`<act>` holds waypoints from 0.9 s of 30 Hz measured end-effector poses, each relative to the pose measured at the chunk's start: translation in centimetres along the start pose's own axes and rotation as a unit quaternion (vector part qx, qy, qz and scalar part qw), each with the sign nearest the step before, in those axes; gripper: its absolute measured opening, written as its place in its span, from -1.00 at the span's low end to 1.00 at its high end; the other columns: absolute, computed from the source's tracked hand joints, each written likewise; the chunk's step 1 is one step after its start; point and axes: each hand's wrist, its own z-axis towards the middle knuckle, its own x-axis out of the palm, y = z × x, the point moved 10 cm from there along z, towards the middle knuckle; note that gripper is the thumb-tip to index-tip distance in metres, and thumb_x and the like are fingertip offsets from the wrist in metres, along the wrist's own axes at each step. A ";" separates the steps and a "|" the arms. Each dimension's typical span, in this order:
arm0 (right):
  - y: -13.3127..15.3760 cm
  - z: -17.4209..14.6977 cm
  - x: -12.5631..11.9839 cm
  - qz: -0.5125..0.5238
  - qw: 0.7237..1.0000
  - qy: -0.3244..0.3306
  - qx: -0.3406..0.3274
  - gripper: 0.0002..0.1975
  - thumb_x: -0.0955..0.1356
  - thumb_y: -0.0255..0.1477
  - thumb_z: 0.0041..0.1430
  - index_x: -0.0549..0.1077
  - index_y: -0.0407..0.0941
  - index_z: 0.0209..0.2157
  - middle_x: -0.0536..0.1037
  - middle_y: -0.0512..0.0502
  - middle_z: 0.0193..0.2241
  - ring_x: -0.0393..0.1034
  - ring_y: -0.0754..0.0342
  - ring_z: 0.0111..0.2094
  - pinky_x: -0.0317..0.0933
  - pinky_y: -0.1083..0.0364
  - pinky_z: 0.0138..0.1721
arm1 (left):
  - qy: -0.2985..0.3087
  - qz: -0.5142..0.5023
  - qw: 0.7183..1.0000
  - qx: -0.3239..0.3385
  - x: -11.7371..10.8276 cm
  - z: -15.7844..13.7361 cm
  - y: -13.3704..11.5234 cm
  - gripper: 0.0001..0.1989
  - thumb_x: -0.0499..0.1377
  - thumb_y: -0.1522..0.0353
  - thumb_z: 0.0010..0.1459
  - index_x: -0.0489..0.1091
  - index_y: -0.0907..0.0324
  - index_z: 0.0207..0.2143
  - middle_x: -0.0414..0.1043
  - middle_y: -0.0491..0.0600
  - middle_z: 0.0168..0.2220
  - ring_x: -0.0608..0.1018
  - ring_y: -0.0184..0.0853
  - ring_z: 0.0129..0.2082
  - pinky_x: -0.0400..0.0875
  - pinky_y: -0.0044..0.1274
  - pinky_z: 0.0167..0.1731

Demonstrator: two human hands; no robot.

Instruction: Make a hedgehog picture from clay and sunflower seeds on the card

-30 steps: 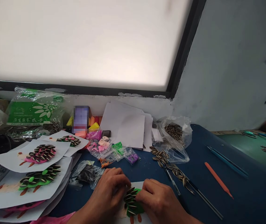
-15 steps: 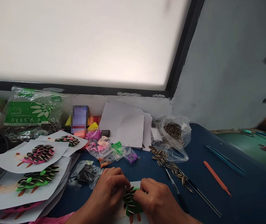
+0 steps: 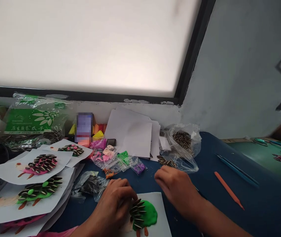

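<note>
A white card [image 3: 162,210] carries a hedgehog shape with a green clay body [image 3: 150,213], brown clay feet and a pale head partly hidden. Striped sunflower seeds [image 3: 137,214] stick out of the body's left half; the right half is bare green. My left hand [image 3: 117,200] rests at the card's left side, fingers curled by the seeds; what its fingertips hold is hidden. Off the card to the right, my right hand [image 3: 177,186] has bent fingers, with fingertips just below a loose pile of sunflower seeds [image 3: 166,161]. Whether a seed is between them does not show.
Cards with finished seed hedgehogs [image 3: 41,163] are stacked at left. Behind lie clay packets [image 3: 123,158], white sheets [image 3: 135,131] and a plastic bag of seeds [image 3: 182,140]. An orange clay tool [image 3: 229,190] and blue tweezers [image 3: 238,170] lie on the right of the blue table.
My right hand has left the green body and moved up and right to the loose seeds, uncovering the bare clay. My left hand has stayed at the card.
</note>
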 end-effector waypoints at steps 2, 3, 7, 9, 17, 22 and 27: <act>-1.9 1.8 0.4 -0.018 0.999 0.017 0.036 -0.82 0.28 -0.53 0.29 0.53 -0.10 -0.31 0.54 -0.06 -0.32 0.45 0.09 -0.32 0.15 0.16 -0.34 | 0.001 -0.003 1.000 0.002 0.0 0.0 0.0 -0.68 -0.02 0.43 0.10 0.54 0.07 -0.45 0.37 -0.04 -0.46 0.40 -0.27 -0.40 0.17 -0.44 -0.34; -2.7 2.8 0.6 -0.030 0.998 0.017 0.047 -0.82 0.29 -0.51 0.30 0.54 -0.10 -0.29 0.55 -0.06 -0.30 0.46 0.08 -0.30 0.17 0.16 -0.32 | 0.001 -0.003 1.000 0.004 0.0 0.0 0.0 -0.67 -0.02 0.44 0.10 0.54 0.07 -0.45 0.38 -0.03 -0.46 0.40 -0.27 -0.40 0.17 -0.44 -0.34; -4.5 6.4 1.2 -0.048 0.997 -0.003 0.066 -0.78 0.27 -0.49 0.32 0.56 -0.14 -0.24 0.56 -0.15 -0.27 0.47 0.00 -0.21 0.19 0.13 -0.26 | 0.007 0.000 1.000 0.002 0.0 0.0 -0.2 -0.67 -0.03 0.45 0.11 0.53 0.09 -0.42 0.41 -0.03 -0.43 0.42 -0.26 -0.37 0.19 -0.44 -0.31; -4.6 7.7 1.4 -0.052 0.996 -0.010 0.066 -0.82 0.30 -0.48 0.30 0.56 -0.15 -0.21 0.55 -0.18 -0.22 0.46 -0.03 -0.17 0.19 0.12 -0.25 | 0.013 0.001 1.000 -0.003 0.0 0.0 -0.3 -0.68 -0.04 0.45 0.13 0.53 0.10 -0.40 0.42 -0.02 -0.42 0.42 -0.26 -0.36 0.21 -0.44 -0.30; -3.7 8.6 1.3 -0.043 0.998 -0.013 0.040 -0.89 0.31 -0.57 0.26 0.49 -0.21 -0.27 0.55 -0.21 -0.25 0.44 -0.04 -0.18 0.18 0.10 -0.24 | 0.006 -0.010 1.000 -0.006 -0.2 0.1 -0.2 -0.70 -0.02 0.47 0.10 0.51 0.10 -0.41 0.43 -0.02 -0.40 0.44 -0.24 -0.34 0.22 -0.44 -0.30; -2.4 4.4 -0.3 -0.008 0.999 -0.029 0.026 -0.89 0.26 -0.58 0.30 0.43 -0.21 -0.27 0.52 -0.15 -0.30 0.41 0.03 -0.27 0.20 0.10 -0.27 | 0.009 -0.001 1.000 -0.004 -0.2 0.3 -0.3 -0.69 -0.02 0.45 0.13 0.52 0.10 -0.42 0.41 -0.02 -0.43 0.42 -0.24 -0.36 0.20 -0.44 -0.32; 2.0 -2.0 -0.7 0.220 0.968 -0.053 -0.105 -0.85 0.28 -0.62 0.24 0.43 -0.12 -0.30 0.49 -0.03 -0.34 0.39 0.12 -0.32 0.20 0.18 -0.31 | 0.008 0.005 1.000 0.003 -0.2 0.2 -0.3 -0.70 -0.01 0.44 0.14 0.53 0.09 -0.41 0.40 -0.03 -0.45 0.43 -0.25 -0.38 0.21 -0.43 -0.30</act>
